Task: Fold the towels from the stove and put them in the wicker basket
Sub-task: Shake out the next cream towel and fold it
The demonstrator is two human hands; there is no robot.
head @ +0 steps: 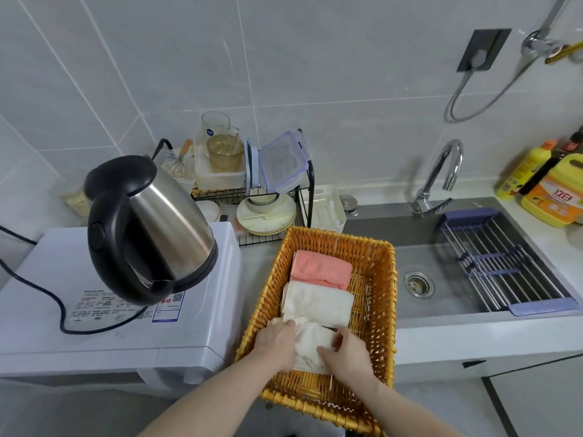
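Observation:
A yellow wicker basket (383, 288) stands on the counter in front of me. Inside it lie a folded pink towel (321, 268) at the far end and a folded cream towel (318, 302) behind it. A third folded cream towel (312, 343) rests at the near end. My left hand (276, 343) grips its left side and my right hand (345, 350) grips its right side, both inside the basket. The stove is out of view.
A steel kettle (164, 216) with a black cord sits on a white appliance (104, 310) to the left. A dish rack (268, 200) stands behind the basket. To the right are the sink (441, 279), its faucet (441, 175), a roll-up rack (504, 269) and detergent bottles (555, 190).

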